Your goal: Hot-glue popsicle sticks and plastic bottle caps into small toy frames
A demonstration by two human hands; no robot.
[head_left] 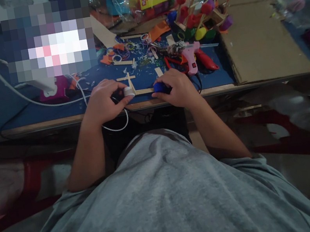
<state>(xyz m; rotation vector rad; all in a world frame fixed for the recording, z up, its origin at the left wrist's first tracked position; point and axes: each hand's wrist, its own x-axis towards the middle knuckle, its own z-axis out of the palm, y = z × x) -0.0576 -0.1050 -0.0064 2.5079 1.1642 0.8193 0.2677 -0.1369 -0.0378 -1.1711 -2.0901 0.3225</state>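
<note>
A small frame of wooden craft sticks (pixel 145 91) lies near the front edge of the table, between my hands. At its left end my left hand (pixel 102 101) pinches a white bottle cap (pixel 129 92) between thumb and fingers. Around a blue bottle cap (pixel 159 87) at the right end, my right hand (pixel 178 86) is closed in the same way. An upright stick (pixel 130 81) rises beside the white cap. Whether the caps are fixed to the sticks cannot be made out.
A pink glue gun (pixel 191 56) lies right of centre, near red-handled scissors (pixel 172 65). Behind are rubber bands, scraps and a pile of colourful stick-and-cap pieces (pixel 200 17). Cardboard (pixel 260 35) covers the right. A white cable (pixel 36 102) loops from a purple-and-white plug block (pixel 55 91).
</note>
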